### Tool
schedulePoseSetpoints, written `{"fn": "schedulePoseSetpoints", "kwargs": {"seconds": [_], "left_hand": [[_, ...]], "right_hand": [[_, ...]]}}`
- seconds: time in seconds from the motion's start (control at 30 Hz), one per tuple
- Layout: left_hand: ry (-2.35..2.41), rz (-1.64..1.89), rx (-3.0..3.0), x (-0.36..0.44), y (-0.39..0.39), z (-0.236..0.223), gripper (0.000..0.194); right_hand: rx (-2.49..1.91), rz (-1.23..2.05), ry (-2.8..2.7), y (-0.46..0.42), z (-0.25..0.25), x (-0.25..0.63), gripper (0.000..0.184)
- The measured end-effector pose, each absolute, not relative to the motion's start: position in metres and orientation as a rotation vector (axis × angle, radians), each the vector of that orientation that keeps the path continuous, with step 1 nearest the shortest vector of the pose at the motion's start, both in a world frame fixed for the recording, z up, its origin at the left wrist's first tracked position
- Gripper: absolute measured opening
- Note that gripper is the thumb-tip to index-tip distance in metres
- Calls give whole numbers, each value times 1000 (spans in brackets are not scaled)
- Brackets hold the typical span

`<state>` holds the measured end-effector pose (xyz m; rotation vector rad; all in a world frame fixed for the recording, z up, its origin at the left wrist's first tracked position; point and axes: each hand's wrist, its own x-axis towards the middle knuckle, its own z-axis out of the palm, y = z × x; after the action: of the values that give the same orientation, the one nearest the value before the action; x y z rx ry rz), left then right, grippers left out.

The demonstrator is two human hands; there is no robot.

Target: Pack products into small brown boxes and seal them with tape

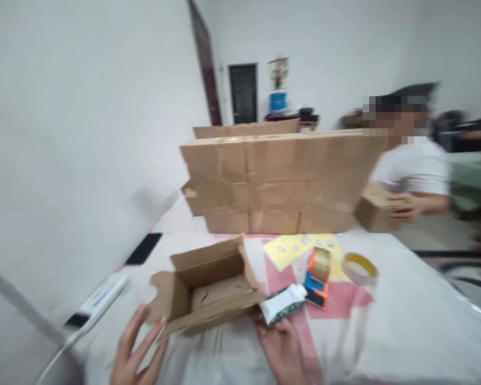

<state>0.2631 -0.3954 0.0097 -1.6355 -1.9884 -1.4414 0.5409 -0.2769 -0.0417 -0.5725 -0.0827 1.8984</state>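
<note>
A small open cardboard box [208,289] lies on its side on the table, its opening turned toward me. My left hand [138,350] has its fingers spread and touches the box's left flap. My right hand [282,350] holds a white and green tube [284,303] right at the box's lower right edge. The whole view is blurred by motion.
A wall of stacked cardboard boxes [276,182] stands across the far table. An orange tape dispenser [318,270], a tape roll [359,268] and a yellow sheet [288,248] lie behind my right hand. A person at right holds a small box [374,209]. A phone [144,248] lies left.
</note>
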Motion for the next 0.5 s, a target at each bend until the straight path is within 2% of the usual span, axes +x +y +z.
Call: {"fn": "schedulePoseSetpoints", "kwargs": {"seconds": [0.13,0.3,0.5], "left_hand": [[-1990,-1415,-1593,280,-411,17,53],[-2035,-1437,-1649,288,-406,32,66],[-2047,-1563,-1859,276,-378,37,68]], "right_hand": [[-698,1908,-165,-275,-30,540,52],[-789,1909,-323,-277,-24,532,49],[-854,1634,-510,-288,-40,528,51]]}}
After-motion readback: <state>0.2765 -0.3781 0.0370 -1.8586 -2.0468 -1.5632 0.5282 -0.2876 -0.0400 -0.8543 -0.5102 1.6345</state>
